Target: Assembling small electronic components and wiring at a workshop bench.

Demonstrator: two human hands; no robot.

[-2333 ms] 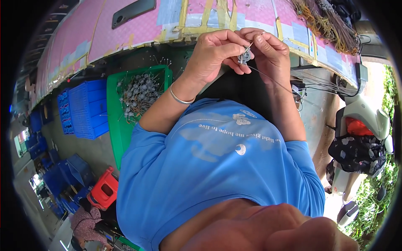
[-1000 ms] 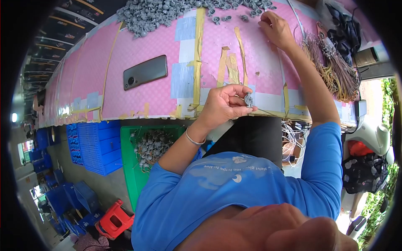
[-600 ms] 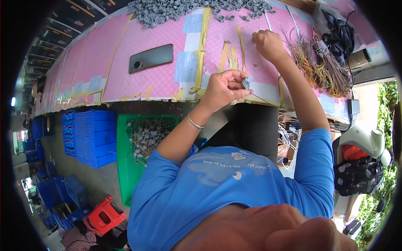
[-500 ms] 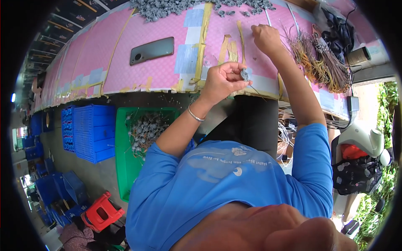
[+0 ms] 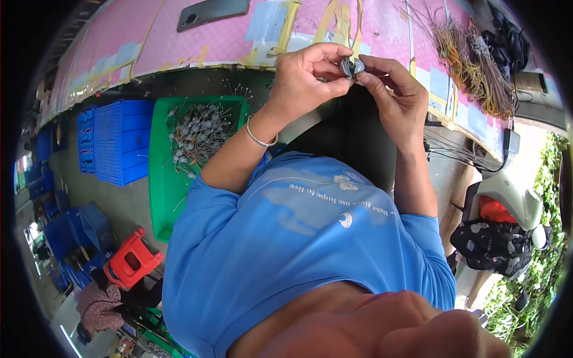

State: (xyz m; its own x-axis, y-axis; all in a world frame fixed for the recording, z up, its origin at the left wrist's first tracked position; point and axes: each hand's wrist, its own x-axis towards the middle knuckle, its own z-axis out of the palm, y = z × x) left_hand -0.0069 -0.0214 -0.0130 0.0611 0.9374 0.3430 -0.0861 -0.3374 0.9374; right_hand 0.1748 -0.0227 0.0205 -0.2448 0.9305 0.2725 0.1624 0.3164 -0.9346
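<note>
Just off the near edge of the pink-covered table (image 5: 161,45), my two hands meet at the fingertips. My left hand (image 5: 307,77), with a bangle on its wrist, pinches a small grey round part (image 5: 346,67) that has a dark opening. Against it, my right hand (image 5: 399,98) grips a small grey domed piece (image 5: 359,64) between thumb and fingers. The two pieces touch; whether they are joined I cannot tell. A brownish strip or wire stands up just above them, partly over the table edge.
Left of my arm is a green bin (image 5: 156,179) holding many grey round parts with wires (image 5: 200,131). Beyond it stand blue crates (image 5: 125,143) and a red stool (image 5: 132,259). The table carries a phone (image 5: 212,13) and bundled wires (image 5: 471,65). Another person (image 5: 98,304) is at lower left.
My right hand has come back from the table to meet the left. The left hand still holds its grey part. The whole view has shifted, so the table sits higher.
</note>
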